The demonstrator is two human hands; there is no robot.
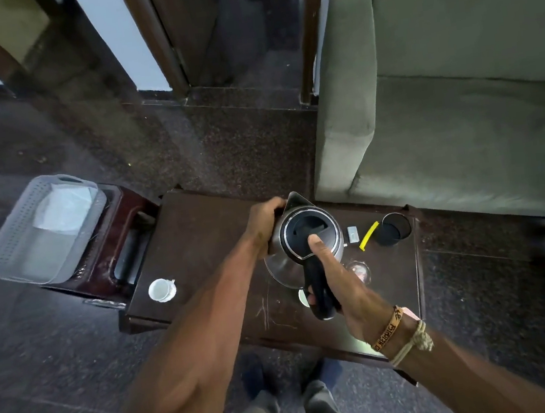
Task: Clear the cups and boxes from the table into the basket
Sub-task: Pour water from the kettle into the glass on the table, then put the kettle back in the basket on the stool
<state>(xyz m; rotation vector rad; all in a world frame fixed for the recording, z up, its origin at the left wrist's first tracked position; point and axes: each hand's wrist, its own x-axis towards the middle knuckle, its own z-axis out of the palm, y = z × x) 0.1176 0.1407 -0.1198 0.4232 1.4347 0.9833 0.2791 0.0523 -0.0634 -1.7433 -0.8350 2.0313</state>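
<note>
A steel electric kettle (pixel 309 236) with a black lid is held above the dark wooden table (pixel 199 236). My right hand (pixel 339 287) grips its black handle, thumb pressed on the lid. My left hand (pixel 264 222) holds the kettle's body by the spout side. A white cup (pixel 162 289) stands at the table's near left corner. The grey perforated basket (pixel 12 248) sits to the left on a dark tray, with a white item (pixel 65 207) inside it. A black round cup-like container (pixel 393 228) stands at the table's right end.
A yellow strip (pixel 369 235) and a small grey sachet (pixel 353 233) lie beside the black container. A glass item (pixel 359 271) and a white disc are partly hidden under my right hand. A green sofa (pixel 442 117) borders the table's far right. My feet are below.
</note>
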